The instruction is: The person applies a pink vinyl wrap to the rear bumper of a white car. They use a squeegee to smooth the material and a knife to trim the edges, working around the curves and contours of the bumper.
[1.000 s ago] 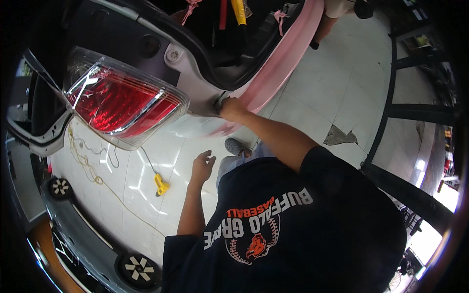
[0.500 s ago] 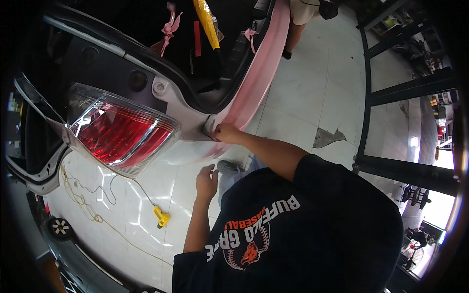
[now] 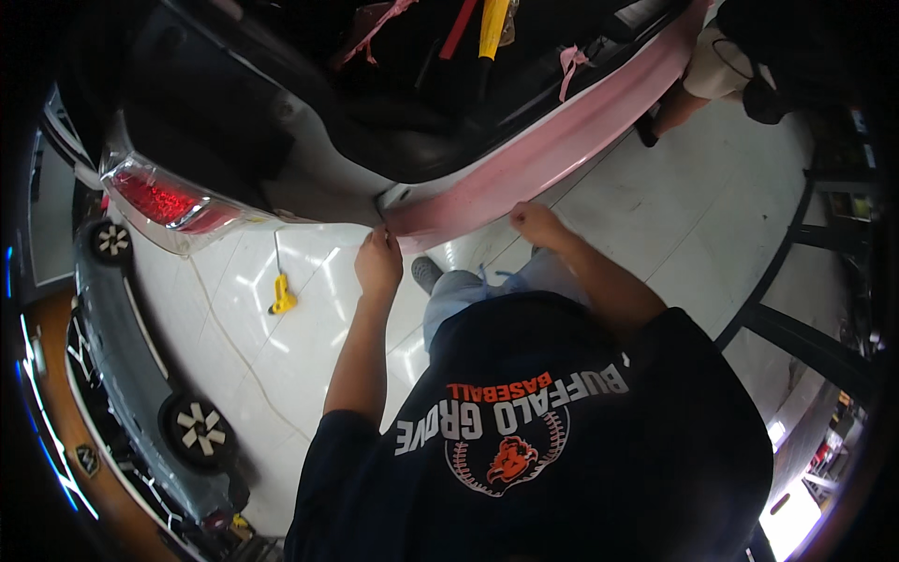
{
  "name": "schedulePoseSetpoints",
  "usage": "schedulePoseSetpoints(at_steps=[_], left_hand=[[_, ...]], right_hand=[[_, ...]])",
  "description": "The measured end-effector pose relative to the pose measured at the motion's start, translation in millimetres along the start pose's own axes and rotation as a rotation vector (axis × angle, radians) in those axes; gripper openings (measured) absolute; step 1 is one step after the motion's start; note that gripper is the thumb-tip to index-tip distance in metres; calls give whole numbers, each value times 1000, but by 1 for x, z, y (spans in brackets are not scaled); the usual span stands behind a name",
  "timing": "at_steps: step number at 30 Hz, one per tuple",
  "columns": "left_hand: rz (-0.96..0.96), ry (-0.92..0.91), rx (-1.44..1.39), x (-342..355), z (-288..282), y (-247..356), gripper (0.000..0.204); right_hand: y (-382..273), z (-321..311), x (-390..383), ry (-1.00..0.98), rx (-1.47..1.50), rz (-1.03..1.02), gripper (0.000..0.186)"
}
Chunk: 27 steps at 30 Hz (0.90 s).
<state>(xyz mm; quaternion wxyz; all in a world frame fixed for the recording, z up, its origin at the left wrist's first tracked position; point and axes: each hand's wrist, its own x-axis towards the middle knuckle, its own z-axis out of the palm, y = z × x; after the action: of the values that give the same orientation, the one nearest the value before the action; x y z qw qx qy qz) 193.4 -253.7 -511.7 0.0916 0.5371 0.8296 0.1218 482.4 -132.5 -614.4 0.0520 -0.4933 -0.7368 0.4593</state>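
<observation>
My left hand (image 3: pixel 379 245) is at the seam at the rear corner of the white car (image 3: pixel 309 201), fingers curled and pinched; what they grip, if anything, is too small to make out. My right hand (image 3: pixel 532 223) is farther right, closed, at the lower edge of the pink-coated bumper (image 3: pixel 482 187); its fingertips are hidden. The red tail light (image 3: pixel 167 195) sits left of my hands. Above them is the dark open trunk (image 3: pixel 421 122), holding a yellow long object (image 3: pixel 492 28), a red strip (image 3: pixel 457 28) and pink scraps (image 3: pixel 573 66).
A co-worker's leg (image 3: pixel 681 117) stands at the bumper's far right end. A yellow power tool (image 3: pixel 281 295) with a cord lies on the tiled floor (image 3: pixel 655 225). A grey car body (image 3: pixel 131 337) is at left; dark framed glass panels (image 3: pixel 796 337) are at right.
My left hand has risen from below the bumper to the corner seam. My right hand has left that seam and moved right along the bumper. The view has turned along the bumper.
</observation>
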Motion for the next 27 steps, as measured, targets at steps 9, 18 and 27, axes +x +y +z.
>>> schedulePoseSetpoints(at_steps=[9,18,27], left_hand=[[-324,-316,457,18,11,34,29],[-309,-387,443,27,15,46,38],[-261,-475,453,51,12,40,36]], right_hand=[[162,-93,-69,7,64,341,26],[195,-93,-80,20,-74,303,28],[185,-109,-127,-18,-207,433,31]])
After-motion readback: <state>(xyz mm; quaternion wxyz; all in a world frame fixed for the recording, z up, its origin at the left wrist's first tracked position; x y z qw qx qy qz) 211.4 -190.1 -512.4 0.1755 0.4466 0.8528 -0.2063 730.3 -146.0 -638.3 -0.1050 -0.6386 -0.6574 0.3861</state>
